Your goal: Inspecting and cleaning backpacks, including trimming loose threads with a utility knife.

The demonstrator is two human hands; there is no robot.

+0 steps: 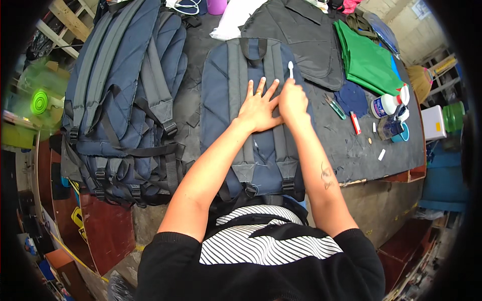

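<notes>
A navy backpack (213, 95) with dark grey shoulder straps lies flat before me, its straps facing up and its black top loop pointing away. My left hand (257, 108) rests on it between the straps, fingers spread. Beside that, over the right strap, my right hand (292, 103) is closed around a white toothbrush (290, 69). The brush head sticks out beyond my fingers, near the bag's upper right edge; most of its handle is hidden in my grip. Loose pale threads show on the bag's lower part.
Several similar backpacks (118, 60) are piled at left. A black bag piece (296, 35) lies behind. On the right are green fabric (364, 57), a navy cloth piece (351, 98), thread snips (335, 107), a red lighter (355, 124) and a spray bottle (384, 105). The table's front edge (371, 179) shows.
</notes>
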